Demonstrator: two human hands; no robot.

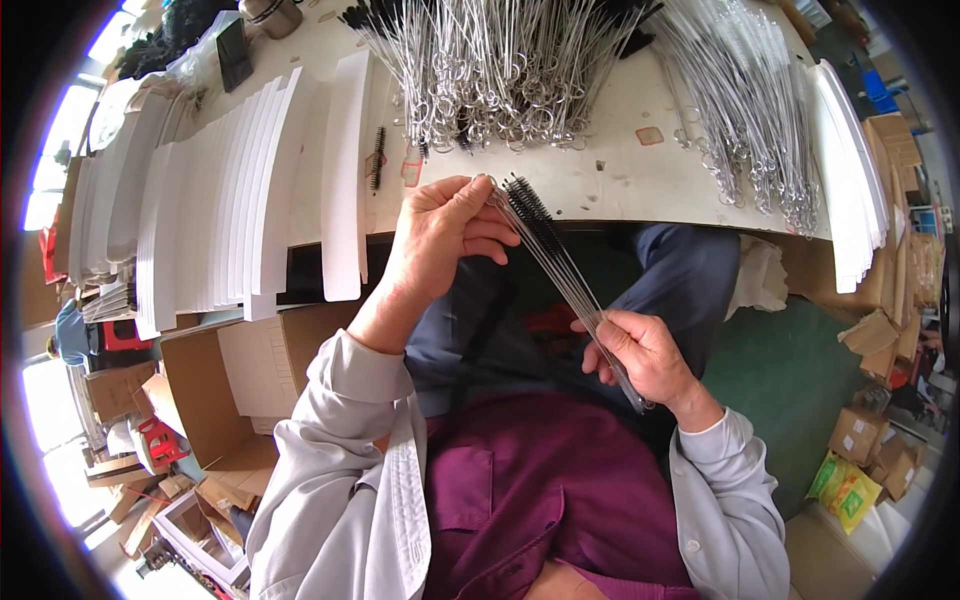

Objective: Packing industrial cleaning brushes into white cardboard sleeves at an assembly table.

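A thin bundle of wire-handled tube brushes (568, 275) slants across my lap, just off the table's front edge. Black bristles show at its upper end, and wire loops lie at both ends. My left hand (435, 228) pinches the upper end near the loops with thumb and fingers. Lower down, my right hand (643, 358) is wrapped round the wire handles, and the lower tips stick out below it. A large pile of black-bristled brushes (500, 85) lies ahead on the table, loops toward me. To its right is a pile of pale-bristled brushes (745, 110).
Narrow white boxes (225, 190) stand in a row at the left, with a single white box (346, 180) beside them. A short black brush (378, 160) lies on the table (600, 200). White boxes (845, 180) stand far right. An open carton (215, 390) is below left.
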